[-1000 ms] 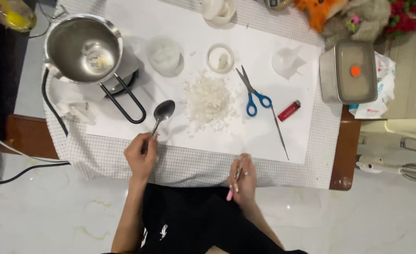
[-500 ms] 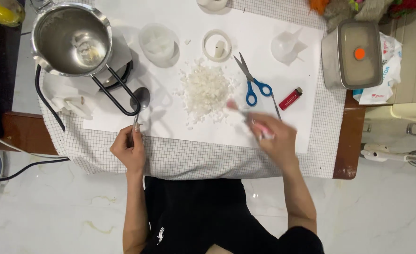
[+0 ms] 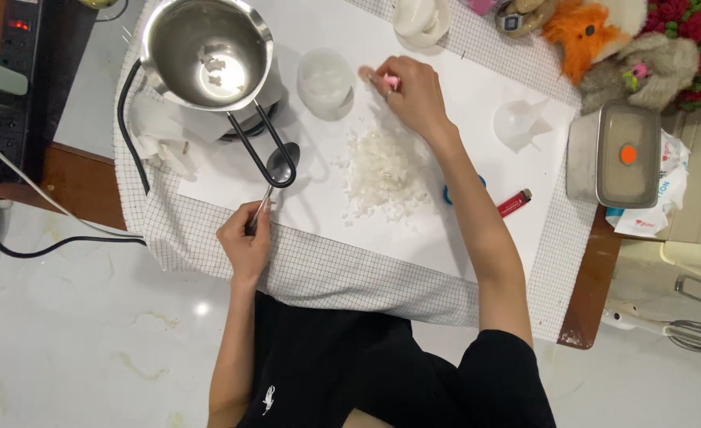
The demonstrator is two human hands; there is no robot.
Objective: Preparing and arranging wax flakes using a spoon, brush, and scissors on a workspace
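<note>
Left hand [image 3: 245,242] grips long metal spoon [image 3: 273,181] at table's near edge; right hand [image 3: 414,91] pinches small pink stick [image 3: 388,80]. White wax-flake pile [image 3: 384,173] mid-table, unscooped; steel pot [image 3: 206,52] nearly empty.

white flakes pile [image 3: 384,170] and pot handle [image 3: 257,143] crowd the middle; paper's near edge lies open.

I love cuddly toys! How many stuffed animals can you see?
2, both at the table's far right corner: an orange plush toy and a grey plush toy right beside it. More may be hidden beyond the picture's edge.
</note>
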